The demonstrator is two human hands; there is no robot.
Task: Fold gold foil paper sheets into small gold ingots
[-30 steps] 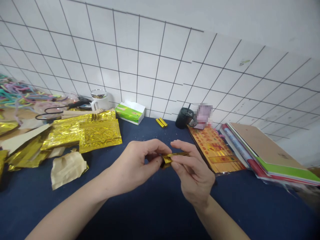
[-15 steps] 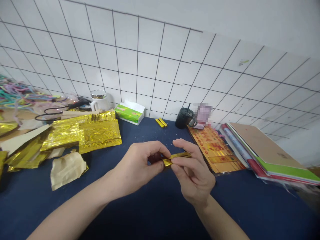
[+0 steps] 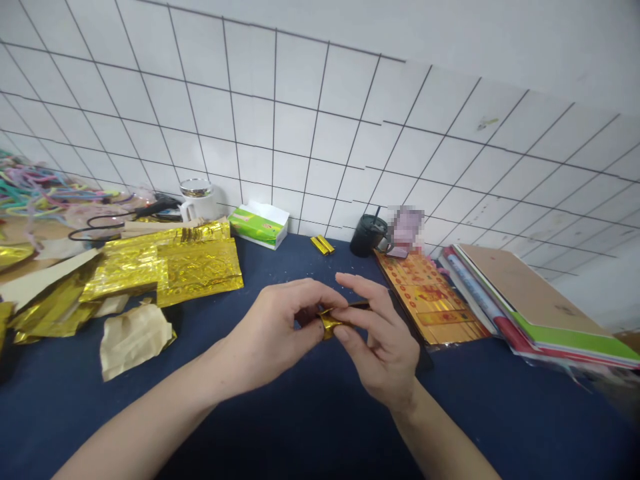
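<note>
While the bare left hand (image 3: 283,327) pinches one end of a small, narrow, folded piece of shiny gold foil paper (image 3: 329,324) between thumb and bent fingers, the bare right hand (image 3: 383,343) has its thumb and a finger closed narrowly at the other end, with one finger raised clear of it. In the head view, this folded piece sits between the two sets of fingertips, above the dark blue tabletop (image 3: 300,420), and is partly hidden by them.

Beyond the hands, two small gold foil strips (image 3: 323,245) lie side by side near the white tiled wall (image 3: 300,127). To their left is a green-and-white soft tissue packet (image 3: 259,225); to their right stands a black mug with a straw (image 3: 367,235).

At the left lie flat, embossed gold foil sheets (image 3: 200,270), with a crumpled beige sheet of paper (image 3: 134,340) just nearer the person. On the right, an orange-gold printed packet (image 3: 433,297) lies beside a stack of boards and folders (image 3: 540,287) topped with a brown cover.
</note>
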